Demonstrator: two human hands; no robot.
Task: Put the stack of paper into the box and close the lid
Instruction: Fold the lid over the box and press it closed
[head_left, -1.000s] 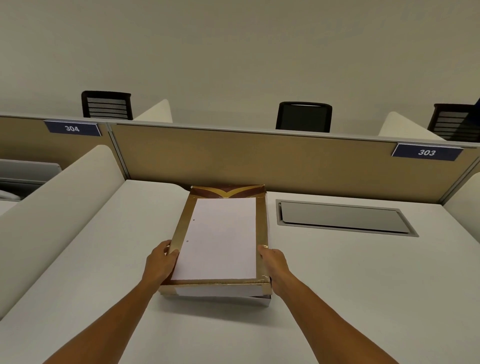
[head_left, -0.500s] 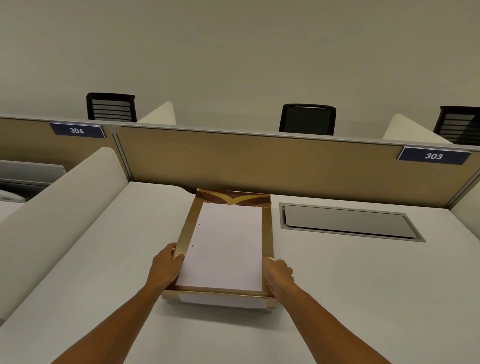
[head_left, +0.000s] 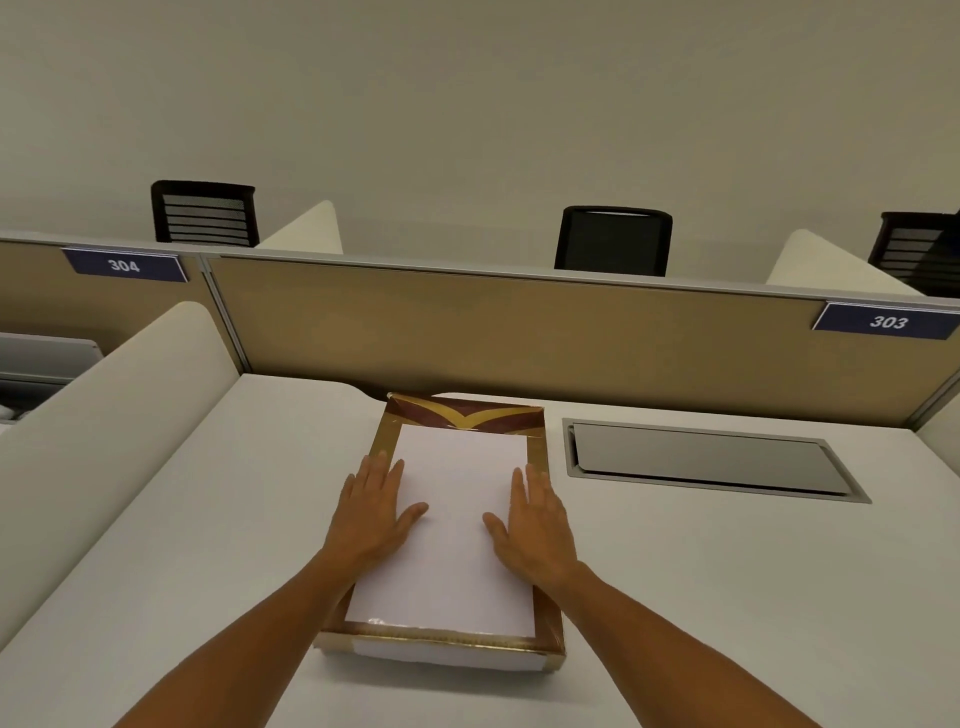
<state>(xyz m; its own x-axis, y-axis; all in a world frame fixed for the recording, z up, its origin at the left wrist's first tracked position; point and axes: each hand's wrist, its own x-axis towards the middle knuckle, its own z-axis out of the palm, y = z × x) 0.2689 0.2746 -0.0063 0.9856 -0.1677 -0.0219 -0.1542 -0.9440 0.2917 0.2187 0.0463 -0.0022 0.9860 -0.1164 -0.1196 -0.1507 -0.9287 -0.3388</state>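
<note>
A gold box (head_left: 441, 640) with a brown and gold far flap (head_left: 465, 414) lies on the white desk in front of me. A white stack of paper (head_left: 457, 561) fills it, with its top sheet showing. My left hand (head_left: 375, 506) lies flat, palm down, on the left part of the paper, fingers spread. My right hand (head_left: 535, 519) lies flat on the right part in the same way. Neither hand grips anything. No separate lid is in view.
A grey metal cable hatch (head_left: 711, 460) is set in the white desk (head_left: 727, 597) right of the box. A tan partition (head_left: 519, 332) stands just behind the box, a cream divider (head_left: 104, 415) to the left. Black chairs (head_left: 613, 239) stand beyond.
Both hands left the box's near side edges and moved up onto the paper, now lying flat on it. The box sits a little closer to me in the view.
</note>
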